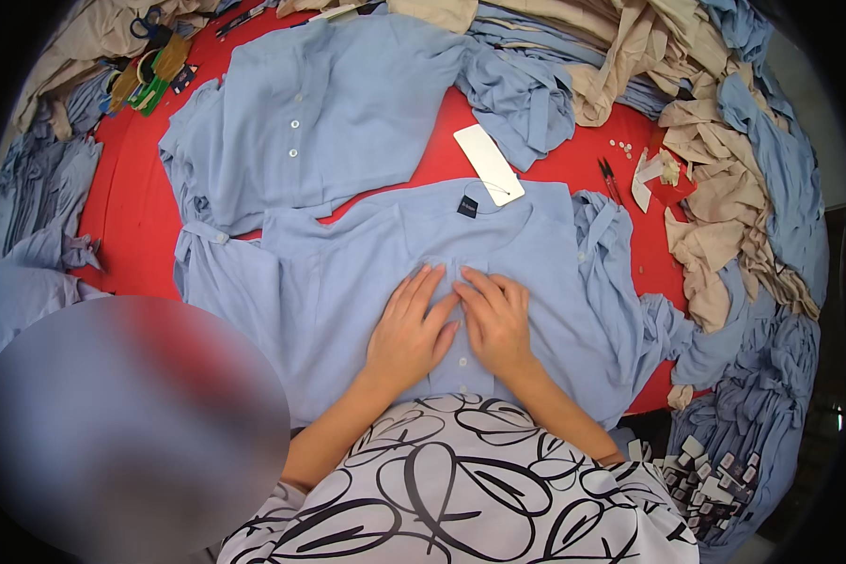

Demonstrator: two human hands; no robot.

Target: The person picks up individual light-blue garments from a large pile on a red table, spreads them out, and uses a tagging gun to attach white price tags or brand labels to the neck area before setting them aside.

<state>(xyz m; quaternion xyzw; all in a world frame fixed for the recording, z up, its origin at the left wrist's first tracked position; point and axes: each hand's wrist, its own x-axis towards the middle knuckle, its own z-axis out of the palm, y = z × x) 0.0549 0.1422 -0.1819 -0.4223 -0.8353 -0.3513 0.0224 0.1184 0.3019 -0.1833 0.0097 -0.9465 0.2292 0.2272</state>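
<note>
A light blue shirt (338, 301) lies spread out on a red bench (127, 202), directly in front of the person, with its neck away from them. Both hands rest on its front, palms down, just below the neckline and on either side of the button strip. The left hand (409, 321) is open and fairly flat, its fingers side by side and its thumb held apart. The right hand (496, 318) has its fingers lightly bent, the tips close to those of the left; whether it pinches any cloth I cannot tell. A white button (462, 362) shows on the strip between the wrists.

Inside the collar is a small dark label (467, 206), and a blank-looking white tag (489, 164) lies across the neck edge with a thin string loop. Behind, a second blue shirt (348, 85) lies with its buttons up.

To the right are a pair of dark snips (609, 179), some loose buttons (621, 148) and a red packet (669, 188), next to crumpled beige clothes (700, 254). More blue clothes (766, 395) are heaped at the lower right, beside a cluster of small tags (712, 484). At the far left sit blue-handled scissors (147, 25) and rolls of tape (148, 70).
</note>
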